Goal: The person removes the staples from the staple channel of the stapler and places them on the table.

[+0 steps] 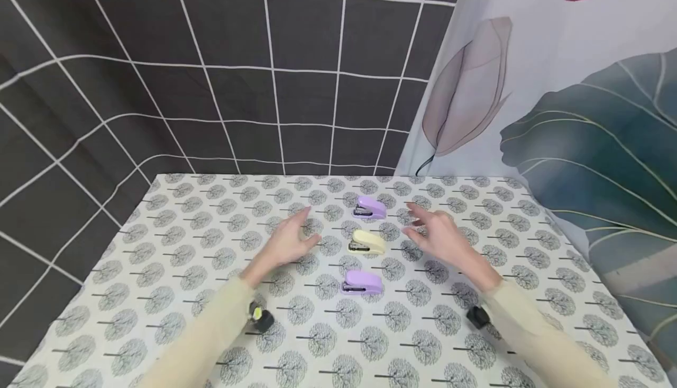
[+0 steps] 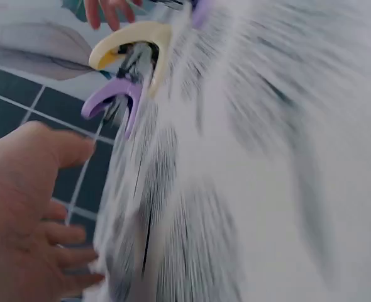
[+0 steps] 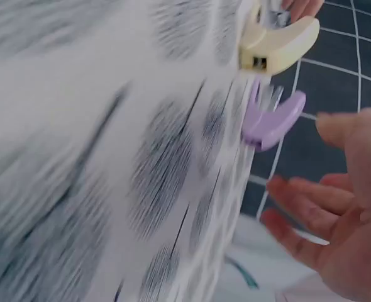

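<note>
Three small staplers stand in a column at the middle of the table in the head view: a purple stapler [image 1: 371, 207] at the back, a cream stapler [image 1: 367, 242] in the middle and a second purple stapler [image 1: 362, 282] nearest me. To their left my left hand [image 1: 288, 238] hovers with nothing in it, thumb and fingers spread apart. On the other side my right hand [image 1: 441, 238] is also bare, its fingers loosely bent towards the staplers. In the right wrist view the right hand [image 3: 343, 195] shows apart from the cream stapler [image 3: 280, 44] and a purple stapler [image 3: 273, 119].
A white cloth with grey tree prints covers the table [image 1: 211, 317]. Behind it hangs a dark curtain [image 1: 222, 35] with a white grid, and at the right a pale curtain [image 1: 529, 82] with leaf and flower prints. Each wrist carries a small black device.
</note>
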Demonstrator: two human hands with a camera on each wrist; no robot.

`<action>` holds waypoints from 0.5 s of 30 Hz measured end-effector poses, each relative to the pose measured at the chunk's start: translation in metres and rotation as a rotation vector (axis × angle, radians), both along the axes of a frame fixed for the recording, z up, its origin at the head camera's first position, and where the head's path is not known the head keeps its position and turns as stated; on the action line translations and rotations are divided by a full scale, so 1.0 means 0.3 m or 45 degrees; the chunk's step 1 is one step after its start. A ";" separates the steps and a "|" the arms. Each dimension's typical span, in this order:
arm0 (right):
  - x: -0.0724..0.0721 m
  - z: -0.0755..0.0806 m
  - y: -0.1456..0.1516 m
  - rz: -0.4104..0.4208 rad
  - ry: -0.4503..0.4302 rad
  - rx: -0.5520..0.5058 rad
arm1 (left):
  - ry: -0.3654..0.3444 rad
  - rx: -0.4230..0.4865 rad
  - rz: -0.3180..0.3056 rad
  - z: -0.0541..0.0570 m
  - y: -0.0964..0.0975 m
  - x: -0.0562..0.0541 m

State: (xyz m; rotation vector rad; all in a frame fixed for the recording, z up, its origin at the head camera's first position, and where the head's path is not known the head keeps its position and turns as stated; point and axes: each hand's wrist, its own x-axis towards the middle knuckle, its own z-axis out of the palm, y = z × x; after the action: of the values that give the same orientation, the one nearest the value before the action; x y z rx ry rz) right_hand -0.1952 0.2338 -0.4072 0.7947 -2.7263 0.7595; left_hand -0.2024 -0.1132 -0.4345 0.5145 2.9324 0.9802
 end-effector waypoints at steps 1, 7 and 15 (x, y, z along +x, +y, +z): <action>-0.026 -0.002 -0.030 0.026 0.000 -0.049 | -0.027 0.088 -0.001 -0.009 0.027 -0.026; -0.156 0.003 -0.193 0.059 -0.005 -0.019 | -0.098 0.330 0.001 -0.047 0.182 -0.160; -0.243 0.002 -0.265 0.118 -0.013 0.199 | -0.032 0.314 -0.068 -0.065 0.282 -0.247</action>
State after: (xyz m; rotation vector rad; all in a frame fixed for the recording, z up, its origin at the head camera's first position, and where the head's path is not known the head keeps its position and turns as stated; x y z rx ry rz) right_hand -0.2681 0.1543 -0.4066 0.9585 -2.8016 0.5742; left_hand -0.2766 -0.0286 -0.4540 0.5772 2.7745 1.3397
